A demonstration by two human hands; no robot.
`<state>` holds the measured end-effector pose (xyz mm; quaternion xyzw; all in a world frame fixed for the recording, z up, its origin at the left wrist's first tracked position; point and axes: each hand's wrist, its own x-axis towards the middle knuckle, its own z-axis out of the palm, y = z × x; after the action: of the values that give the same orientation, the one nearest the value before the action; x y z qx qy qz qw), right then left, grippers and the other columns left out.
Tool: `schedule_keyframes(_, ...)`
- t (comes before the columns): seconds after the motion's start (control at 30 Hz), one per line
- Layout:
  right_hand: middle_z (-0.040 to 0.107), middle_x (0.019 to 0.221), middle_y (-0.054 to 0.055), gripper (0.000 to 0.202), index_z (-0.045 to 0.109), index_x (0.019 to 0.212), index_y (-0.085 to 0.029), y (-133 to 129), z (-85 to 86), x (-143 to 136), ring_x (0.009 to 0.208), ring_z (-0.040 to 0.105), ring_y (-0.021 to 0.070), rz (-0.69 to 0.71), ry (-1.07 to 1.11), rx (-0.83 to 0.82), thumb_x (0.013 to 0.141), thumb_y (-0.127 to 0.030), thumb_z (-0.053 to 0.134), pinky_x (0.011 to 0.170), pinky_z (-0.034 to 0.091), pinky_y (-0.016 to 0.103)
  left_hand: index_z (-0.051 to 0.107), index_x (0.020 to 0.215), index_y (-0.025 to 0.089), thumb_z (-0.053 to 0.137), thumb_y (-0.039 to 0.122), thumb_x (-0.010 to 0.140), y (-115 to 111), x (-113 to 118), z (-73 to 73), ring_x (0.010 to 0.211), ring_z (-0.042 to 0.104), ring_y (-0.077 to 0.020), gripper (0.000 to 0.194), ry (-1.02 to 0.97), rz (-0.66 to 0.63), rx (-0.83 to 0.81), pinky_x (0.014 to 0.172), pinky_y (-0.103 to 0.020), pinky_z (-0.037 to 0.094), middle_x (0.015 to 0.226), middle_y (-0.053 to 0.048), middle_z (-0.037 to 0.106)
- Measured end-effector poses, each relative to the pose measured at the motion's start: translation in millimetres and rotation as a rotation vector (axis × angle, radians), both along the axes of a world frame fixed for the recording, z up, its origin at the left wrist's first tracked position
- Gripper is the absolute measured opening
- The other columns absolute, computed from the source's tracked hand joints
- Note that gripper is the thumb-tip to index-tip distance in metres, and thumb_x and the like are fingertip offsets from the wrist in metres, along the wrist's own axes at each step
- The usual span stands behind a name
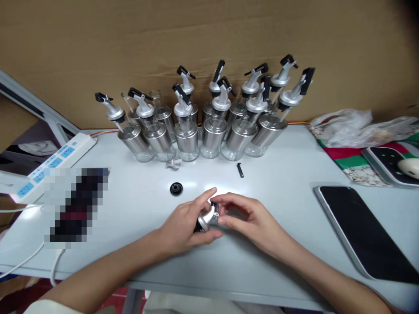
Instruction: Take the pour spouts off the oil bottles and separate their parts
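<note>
My left hand (188, 224) is wrapped round a silver pourer top (205, 219) with a black base, held just above the table near its front. The thumb and fingertips of my right hand (244, 213) pinch a small black part (214, 204) at the spout end of that pourer. Behind my hands lie a round black cap (176, 189), a slim black lever (240, 170) and a small silver-grey piece (173, 163). Glass bottles with steel sleeves (187, 137) stand in rows farther back, most of them topped with silver pourers and black levers.
A white power strip (55, 163) and a pixelated dark device (78, 205) are at the left. To the right lie a large black-screened device (366, 231), a smaller one (389, 163) on a coloured cloth (353, 168), and a clear plastic bag (356, 126). Cardboard (203, 35) rises behind the bottles.
</note>
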<state>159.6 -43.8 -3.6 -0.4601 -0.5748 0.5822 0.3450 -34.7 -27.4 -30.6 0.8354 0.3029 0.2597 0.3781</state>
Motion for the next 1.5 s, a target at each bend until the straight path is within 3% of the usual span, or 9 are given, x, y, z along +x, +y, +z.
schedule_keyframes(0.23,0.061,0.094,0.002,0.020,0.059,0.093,-0.022,-2,-1.6,-1,0.086,0.057,0.0157,0.028,0.104,-0.008,0.078,-0.034,0.066,0.077,0.045,0.030,0.011,0.141,0.023,0.043,0.056,0.087,4,-1,-1.0,0.075,0.053,-0.0152,0.071,-0.003,0.045,0.133,0.067,-0.028,0.046,0.096,-0.006,0.050)
schedule_keyframes(0.47,0.059,0.119,0.005,0.019,0.055,0.085,-0.023,5,2.2,5,0.114,0.051,0.0187,-0.276,0.243,0.118,0.079,-0.038,0.064,0.093,0.040,0.032,0.021,0.137,0.024,0.038,0.042,0.092,23,-6,12.0,0.076,0.047,-0.0138,0.052,-0.103,0.204,0.365,0.063,-0.025,0.044,0.095,-0.005,0.046)
schedule_keyframes(0.57,0.060,0.118,0.006,0.023,0.051,0.085,-0.023,6,2.7,6,0.102,0.055,0.0165,-0.347,0.297,0.088,0.081,-0.043,0.062,0.086,0.041,0.030,0.031,0.132,0.023,0.044,0.030,0.090,43,-16,36.0,0.082,0.048,-0.0148,0.044,-0.139,0.323,0.572,0.066,-0.026,0.045,0.094,-0.005,0.048)
schedule_keyframes(0.7,0.062,0.086,0.002,0.031,0.049,0.085,-0.022,7,1.2,3,0.072,0.052,0.0115,-0.432,0.404,0.028,0.082,-0.052,0.055,0.067,0.041,0.024,0.048,0.113,0.020,0.050,0.018,0.085,80,-26,97.2,0.088,0.051,-0.0158,0.028,-0.089,0.560,0.903,0.073,-0.028,0.046,0.095,-0.005,0.051)
schedule_keyframes(0.9,0.042,0.059,-0.005,0.038,0.048,0.089,-0.022,9,1.5,0,0.050,0.042,0.0081,-0.424,0.459,-0.124,0.079,-0.059,0.054,0.042,0.022,0.018,0.053,0.116,0.017,0.042,0.025,0.086,149,-17,184.2,0.103,0.054,-0.0213,0.033,0.605,0.586,0.714,0.091,-0.035,0.043,0.111,-0.009,0.058)
schedule_keyframes(1.03,0.039,0.057,-0.006,0.043,0.050,0.089,-0.021,9,1.1,3,0.046,0.040,0.0069,-0.376,0.418,-0.142,0.078,-0.062,0.053,0.041,0.017,0.017,0.061,0.110,0.018,0.056,0.034,0.076,190,-15,195.6,0.093,0.061,-0.0247,0.038,1.144,0.444,0.329,0.082,-0.034,0.046,0.106,-0.009,0.065)
schedule_keyframes(1.13,0.039,0.058,-0.005,0.043,0.053,0.086,-0.018,8,2.1,4,0.048,0.040,0.0068,-0.364,0.408,-0.113,0.079,-0.061,0.053,0.041,0.018,0.017,0.067,0.099,0.018,0.062,0.028,0.069,213,-18,189.0,0.084,0.062,-0.0207,0.032,1.164,0.332,0.256,0.075,-0.029,0.046,0.097,-0.007,0.068)
schedule_keyframes(1.27,0.036,0.057,-0.006,0.043,0.053,0.083,-0.018,8,6.3,5,0.046,0.036,0.0062,-0.367,0.412,-0.029,0.076,-0.060,0.058,0.040,0.019,0.018,0.069,0.092,0.017,0.062,0.030,0.069,221,-25,194.2,0.075,0.061,-0.0156,0.027,1.096,0.317,0.300,0.071,-0.024,0.045,0.086,-0.004,0.070)
schedule_keyframes(1.5,0.033,0.055,-0.007,0.034,0.054,0.082,-0.017,11,11.9,11,0.044,0.035,0.0065,-0.363,0.366,0.113,0.083,-0.051,0.055,0.041,0.019,0.021,0.064,0.104,0.008,0.039,0.050,0.081,170,-50,261.4,0.085,0.062,-0.0155,0.054,0.670,0.456,0.741,0.080,-0.035,0.045,0.085,-0.003,0.061)
